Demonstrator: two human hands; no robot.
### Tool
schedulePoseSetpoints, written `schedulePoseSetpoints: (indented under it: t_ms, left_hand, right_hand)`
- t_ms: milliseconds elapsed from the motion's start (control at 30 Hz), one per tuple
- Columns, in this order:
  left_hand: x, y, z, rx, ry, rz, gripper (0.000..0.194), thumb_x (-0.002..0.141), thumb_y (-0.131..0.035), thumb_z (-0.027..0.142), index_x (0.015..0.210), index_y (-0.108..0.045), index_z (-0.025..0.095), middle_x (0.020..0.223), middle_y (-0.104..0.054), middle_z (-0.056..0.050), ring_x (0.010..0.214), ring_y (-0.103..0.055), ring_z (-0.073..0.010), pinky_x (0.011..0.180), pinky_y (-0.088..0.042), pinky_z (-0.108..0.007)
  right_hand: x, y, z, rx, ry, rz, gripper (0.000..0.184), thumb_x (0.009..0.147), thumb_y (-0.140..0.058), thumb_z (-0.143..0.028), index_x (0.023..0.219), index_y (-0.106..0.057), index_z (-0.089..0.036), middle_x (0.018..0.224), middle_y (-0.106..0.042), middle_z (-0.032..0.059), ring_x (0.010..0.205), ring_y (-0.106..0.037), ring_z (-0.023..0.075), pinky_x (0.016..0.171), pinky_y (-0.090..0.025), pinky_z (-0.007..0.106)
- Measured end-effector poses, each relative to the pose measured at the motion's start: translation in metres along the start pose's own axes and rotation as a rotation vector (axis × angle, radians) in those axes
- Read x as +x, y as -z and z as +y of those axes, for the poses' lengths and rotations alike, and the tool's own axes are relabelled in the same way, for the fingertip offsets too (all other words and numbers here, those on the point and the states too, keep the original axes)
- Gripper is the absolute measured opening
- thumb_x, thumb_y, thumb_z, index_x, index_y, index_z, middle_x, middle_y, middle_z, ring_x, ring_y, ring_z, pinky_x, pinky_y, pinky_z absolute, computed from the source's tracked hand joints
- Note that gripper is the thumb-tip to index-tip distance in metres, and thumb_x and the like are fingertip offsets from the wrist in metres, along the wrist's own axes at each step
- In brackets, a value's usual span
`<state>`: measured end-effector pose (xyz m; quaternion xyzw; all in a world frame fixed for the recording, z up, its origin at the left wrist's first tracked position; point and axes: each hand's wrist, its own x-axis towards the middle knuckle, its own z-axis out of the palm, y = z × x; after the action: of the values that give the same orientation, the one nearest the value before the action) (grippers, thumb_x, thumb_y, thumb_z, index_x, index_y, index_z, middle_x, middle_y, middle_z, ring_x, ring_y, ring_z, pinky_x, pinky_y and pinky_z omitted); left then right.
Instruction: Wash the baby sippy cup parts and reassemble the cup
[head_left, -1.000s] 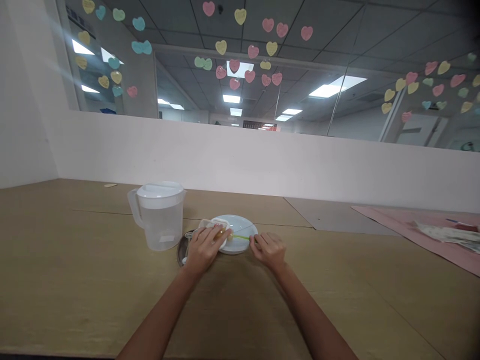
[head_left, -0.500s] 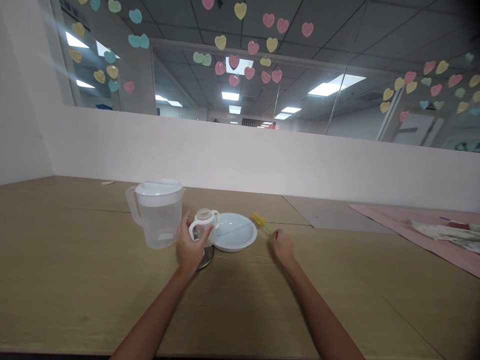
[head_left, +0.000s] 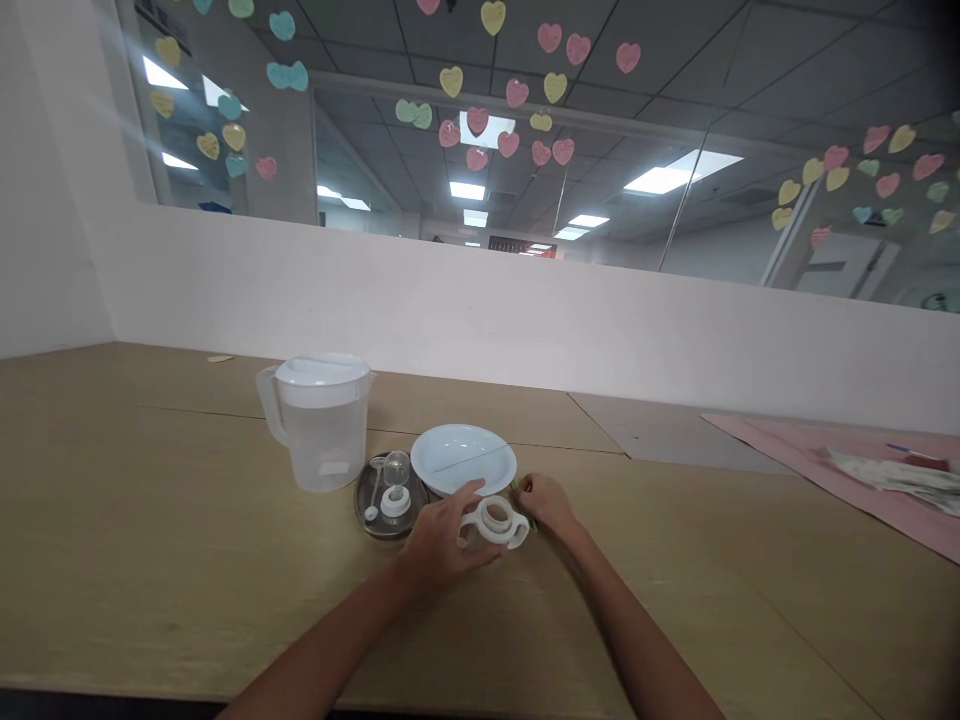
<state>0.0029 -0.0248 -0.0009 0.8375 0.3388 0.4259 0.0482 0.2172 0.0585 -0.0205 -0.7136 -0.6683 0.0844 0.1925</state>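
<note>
Swung the bottle (head_left: 491,529) rightward to lower centre, clasped in left hand (head_left: 441,537)! Pinching the yellow brush (head_left: 533,524) in right hand (head_left: 550,507); keep bottle steady.

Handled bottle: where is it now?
In the head view, the bottle is in the left hand, in front of the white bowl, left of the right hand.

White bottle handles (head_left: 522,531) — pale-blue bowl (head_left: 465,458)

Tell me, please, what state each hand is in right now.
Left hand: closed around a two-handled bottle.
Right hand: closed on a thin yellow-green thing, mostly hidden.
</note>
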Motion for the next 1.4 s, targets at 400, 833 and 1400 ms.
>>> schedulePoseSetpoints:
  t_ms: [400, 833, 1400]
  left_hand:
    - [0.008, 0.027, -0.043, 0.307, 0.147, 0.267, 0.041, 0.083, -0.044, 0.042, 0.116, -0.048, 0.016, 0.095, -0.063, -0.007, 0.082, -0.060, -0.0182, 0.075, -0.047, -0.029]
    - [0.001, 0.054, -0.093, 0.737, 0.667, -0.112, 0.029, 0.075, -0.047, 0.007, 0.101, -0.057, 0.013, 0.094, -0.065, -0.015, 0.095, -0.058, -0.0245, 0.079, -0.041, -0.033]
    - [0.010, 0.066, -0.085, 0.677, 0.801, -0.154, 0.024, 0.076, -0.044, 0.012, 0.096, -0.056, 0.014, 0.092, -0.066, -0.013, 0.086, -0.062, -0.0243, 0.067, -0.044, -0.029]
  right_hand:
    - [0.003, 0.015, -0.009, 0.030, -0.094, 0.168, 0.035, 0.087, -0.034, -0.036, 0.089, -0.064, -0.018, 0.087, -0.068, 0.0076, 0.080, -0.062, 0.0182, 0.059, -0.035, 0.024]
    - [0.066, 0.018, -0.054, -0.014, 0.054, 0.001, 0.030, 0.079, -0.050, -0.032, 0.104, -0.059, -0.017, 0.101, -0.066, 0.0085, 0.095, -0.059, 0.0199, 0.071, -0.039, 0.025]
    - [0.065, 0.050, -0.051, 0.063, -0.037, -0.004, 0.034, 0.066, -0.063, -0.023, 0.098, -0.062, -0.011, 0.083, -0.067, 0.0126, 0.063, -0.063, 0.0174, 0.054, -0.039, 0.024]
